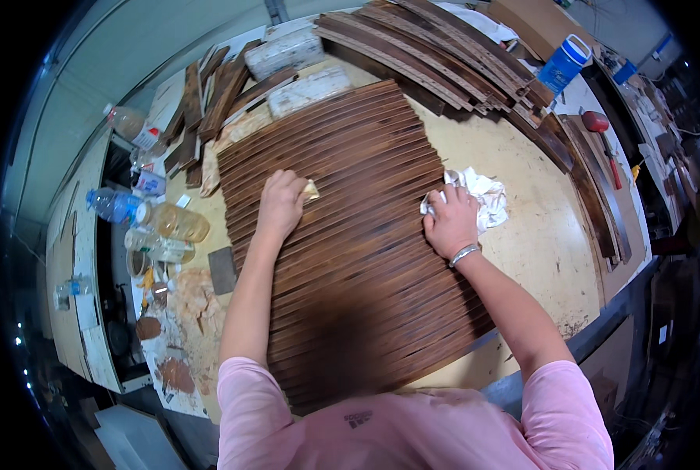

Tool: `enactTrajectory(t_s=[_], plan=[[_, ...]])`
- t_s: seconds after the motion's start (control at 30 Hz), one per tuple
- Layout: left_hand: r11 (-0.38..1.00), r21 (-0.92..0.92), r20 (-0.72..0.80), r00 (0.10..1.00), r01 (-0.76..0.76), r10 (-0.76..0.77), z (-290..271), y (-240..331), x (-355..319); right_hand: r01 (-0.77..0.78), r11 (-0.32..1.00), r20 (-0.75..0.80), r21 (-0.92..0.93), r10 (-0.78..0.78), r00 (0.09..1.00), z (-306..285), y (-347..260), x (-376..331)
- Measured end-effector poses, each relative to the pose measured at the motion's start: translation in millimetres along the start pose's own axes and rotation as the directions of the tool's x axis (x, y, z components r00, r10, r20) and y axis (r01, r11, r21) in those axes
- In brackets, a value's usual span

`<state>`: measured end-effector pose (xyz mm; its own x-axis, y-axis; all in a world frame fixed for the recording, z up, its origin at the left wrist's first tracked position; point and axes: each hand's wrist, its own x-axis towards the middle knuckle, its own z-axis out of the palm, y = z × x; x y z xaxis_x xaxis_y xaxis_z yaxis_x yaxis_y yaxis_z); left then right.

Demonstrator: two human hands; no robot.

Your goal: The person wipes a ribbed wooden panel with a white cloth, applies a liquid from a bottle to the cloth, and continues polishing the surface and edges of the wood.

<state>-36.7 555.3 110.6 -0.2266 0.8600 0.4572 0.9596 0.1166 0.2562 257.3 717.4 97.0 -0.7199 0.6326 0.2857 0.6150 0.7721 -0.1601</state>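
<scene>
Dark brown wooden strips (350, 258) lie side by side across the table like a slatted panel. On their left part, my left hand (282, 200) is closed around a small yellowish piece (311, 189), perhaps folded sandpaper; its kind is not certain. Over the right edge of the strips rests my right hand (452, 219), fingers bent and pressing on a crumpled white cloth (485, 196). Part of the cloth spreads onto the table beside the strips. A metal bracelet (465, 254) circles my right wrist.
Bottles of liquid (174, 222) stand along the left, near a dark square sheet (222, 270). Wrapped blocks (311, 90) and stacked wooden strips (428, 55) line the back. At right are a blue jug (563, 66), a red-handled tool (614, 166) and long boards (585, 188).
</scene>
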Motion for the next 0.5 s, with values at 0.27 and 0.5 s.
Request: enactTrajectory(t_s=[0.27, 0.5], plan=[[0.986, -0.066, -0.082, 0.986, -0.151, 0.146, 116.9, 85.4, 113.0, -0.013, 0.999, 0.042, 0.039, 0.012, 0.999, -0.6, -1.3, 0.7], [0.999, -0.012, 0.002, 1.0, -0.029, 0.029, 117.8, 111.3, 126.9, -0.03, 0.999, 0.045, 0.036, 0.029, 0.999, 0.9, 0.3, 1.3]])
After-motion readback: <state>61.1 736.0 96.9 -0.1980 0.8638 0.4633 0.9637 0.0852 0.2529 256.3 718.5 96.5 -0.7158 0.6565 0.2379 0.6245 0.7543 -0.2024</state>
